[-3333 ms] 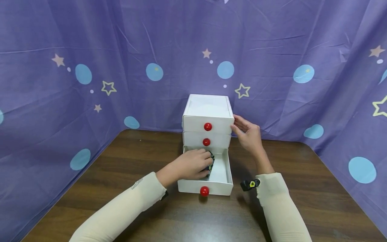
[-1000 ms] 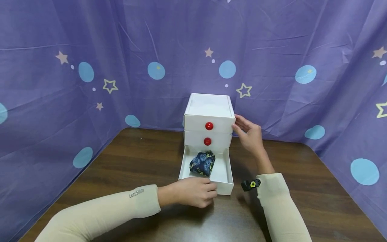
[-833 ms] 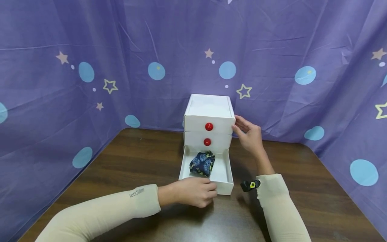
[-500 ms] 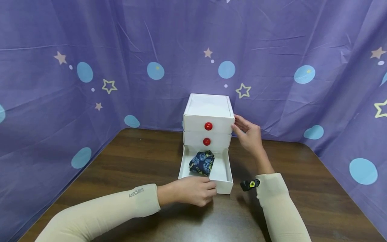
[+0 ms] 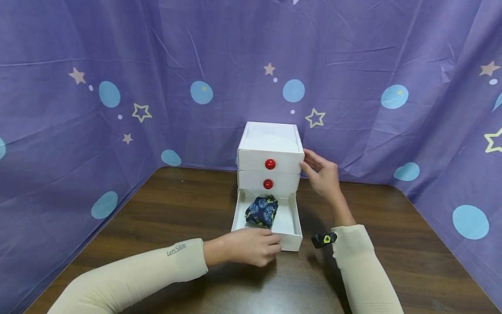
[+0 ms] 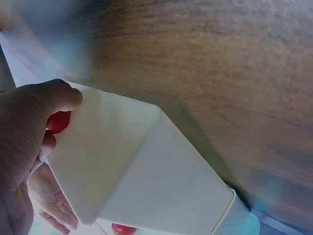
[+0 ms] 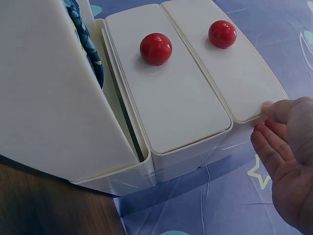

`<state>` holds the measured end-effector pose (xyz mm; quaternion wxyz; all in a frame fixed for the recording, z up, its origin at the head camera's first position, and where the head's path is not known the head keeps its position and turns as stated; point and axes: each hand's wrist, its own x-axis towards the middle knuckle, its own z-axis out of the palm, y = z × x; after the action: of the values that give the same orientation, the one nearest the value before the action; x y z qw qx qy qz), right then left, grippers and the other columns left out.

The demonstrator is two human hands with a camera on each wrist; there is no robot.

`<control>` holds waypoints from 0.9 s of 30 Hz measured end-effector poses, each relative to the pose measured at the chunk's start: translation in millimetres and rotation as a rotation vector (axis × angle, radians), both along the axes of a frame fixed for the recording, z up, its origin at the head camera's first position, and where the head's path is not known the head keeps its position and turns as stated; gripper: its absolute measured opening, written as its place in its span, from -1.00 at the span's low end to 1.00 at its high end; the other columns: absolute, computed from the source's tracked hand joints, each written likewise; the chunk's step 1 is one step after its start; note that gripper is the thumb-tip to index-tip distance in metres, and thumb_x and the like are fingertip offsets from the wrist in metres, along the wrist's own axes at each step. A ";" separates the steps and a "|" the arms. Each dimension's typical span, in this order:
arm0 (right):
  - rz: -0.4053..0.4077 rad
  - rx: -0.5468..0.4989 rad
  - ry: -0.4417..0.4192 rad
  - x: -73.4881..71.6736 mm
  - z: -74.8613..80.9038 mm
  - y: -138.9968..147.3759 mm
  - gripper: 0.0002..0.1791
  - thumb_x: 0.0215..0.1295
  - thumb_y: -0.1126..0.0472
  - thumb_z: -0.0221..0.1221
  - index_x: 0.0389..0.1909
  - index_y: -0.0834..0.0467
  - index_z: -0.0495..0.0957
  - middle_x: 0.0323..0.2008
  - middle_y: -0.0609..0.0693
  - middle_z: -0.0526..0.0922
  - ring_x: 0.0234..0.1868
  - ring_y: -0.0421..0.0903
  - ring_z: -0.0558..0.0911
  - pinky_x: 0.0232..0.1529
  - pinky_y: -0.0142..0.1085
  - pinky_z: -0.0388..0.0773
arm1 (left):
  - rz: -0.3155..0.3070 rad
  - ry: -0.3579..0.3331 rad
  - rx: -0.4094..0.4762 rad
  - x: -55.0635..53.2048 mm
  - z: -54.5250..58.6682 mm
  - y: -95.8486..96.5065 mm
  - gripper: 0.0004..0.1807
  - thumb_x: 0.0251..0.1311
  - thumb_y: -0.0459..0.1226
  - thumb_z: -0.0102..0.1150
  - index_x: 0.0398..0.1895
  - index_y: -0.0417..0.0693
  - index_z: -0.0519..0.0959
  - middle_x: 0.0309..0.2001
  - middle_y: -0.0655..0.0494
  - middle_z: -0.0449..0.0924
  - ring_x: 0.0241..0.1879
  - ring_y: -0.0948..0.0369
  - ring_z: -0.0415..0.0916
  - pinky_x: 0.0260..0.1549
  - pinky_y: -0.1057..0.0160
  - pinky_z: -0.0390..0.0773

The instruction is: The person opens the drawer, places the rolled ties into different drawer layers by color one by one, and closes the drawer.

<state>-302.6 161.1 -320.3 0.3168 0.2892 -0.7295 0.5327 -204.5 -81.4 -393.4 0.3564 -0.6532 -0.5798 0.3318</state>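
A small white drawer cabinet (image 5: 270, 136) with red knobs stands on the table; its bottom drawer (image 5: 288, 216) is pulled out. Inside that drawer lies a folded dark blue patterned cloth (image 5: 262, 211), toward the left side. My left hand (image 5: 255, 247) is at the drawer's front. In the left wrist view its thumb and fingers pinch the bottom drawer's red knob (image 6: 58, 122), which the hand hides in the head view. My right hand (image 5: 323, 176) holds the cabinet's upper right corner, with the thumb (image 7: 276, 110) on the front edge and the fingers along the side.
The upper two drawers, with a top red knob (image 5: 269, 164) and a middle red knob (image 5: 268, 184), are closed. A brown wooden table (image 5: 188, 205) bears the cabinet. Behind and at the sides hangs a purple curtain (image 5: 235, 43) with stars and dots.
My left hand has left the cloth inside the drawer and come forward to the bottom knob. The cloth now lies uncovered. My right hand stays at the cabinet's corner.
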 end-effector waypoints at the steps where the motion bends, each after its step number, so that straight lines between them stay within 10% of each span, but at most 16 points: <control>1: -0.002 0.001 0.003 -0.1 0.2 0.1 -0.59 0.23 0.59 0.29 0.12 0.55 0.56 0.00 0.44 0.66 0.01 0.36 0.68 0.00 -0.34 0.66 | 0.006 -0.002 -0.002 -0.3 0.2 -0.5 -0.73 0.42 -0.18 0.05 -0.35 0.34 0.71 -0.23 0.30 0.53 -0.17 0.24 0.45 -0.25 0.33 0.50; 27: -0.012 0.002 -0.007 2.3 1.5 -1.1 -0.59 0.24 0.60 0.28 0.12 0.57 0.55 0.00 0.46 0.64 0.02 0.38 0.68 0.00 -0.33 0.66 | 0.074 -0.035 -0.045 -11.4 3.8 -3.3 -0.79 0.41 -0.22 0.15 -0.24 0.32 0.75 -0.13 0.28 0.57 -0.09 0.24 0.48 -0.18 0.31 0.54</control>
<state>-300.3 160.0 -318.8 0.3168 0.2833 -0.7329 0.5312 -215.9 -84.7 -389.7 0.3189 -0.6448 -0.6022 0.3462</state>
